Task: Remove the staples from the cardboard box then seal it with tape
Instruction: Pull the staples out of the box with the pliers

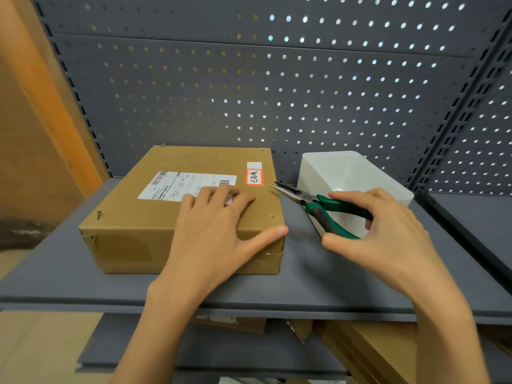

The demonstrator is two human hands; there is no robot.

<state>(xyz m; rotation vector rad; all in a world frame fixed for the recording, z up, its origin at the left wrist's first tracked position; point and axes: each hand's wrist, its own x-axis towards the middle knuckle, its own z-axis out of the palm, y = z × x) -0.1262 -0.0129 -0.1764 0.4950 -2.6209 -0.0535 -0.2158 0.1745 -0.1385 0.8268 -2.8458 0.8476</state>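
On the shelf (318,273), left hand (213,217) presses flat on the box (133,231) while right hand (385,231) fingers hold pliers (318,202); nip each staple (98,215) low and pull straight.

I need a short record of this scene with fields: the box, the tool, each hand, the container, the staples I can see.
box: cardboard box lying flat on the grey shelf, shipping label on top
tool: green-handled pliers, jaws open, tips at the box's right top edge
left hand: left hand flat on the box top, thumb along the near right corner
right hand: right hand holds the pliers handles
container: white plastic bin right of the box
staples: one staple at the left top edge; another below it
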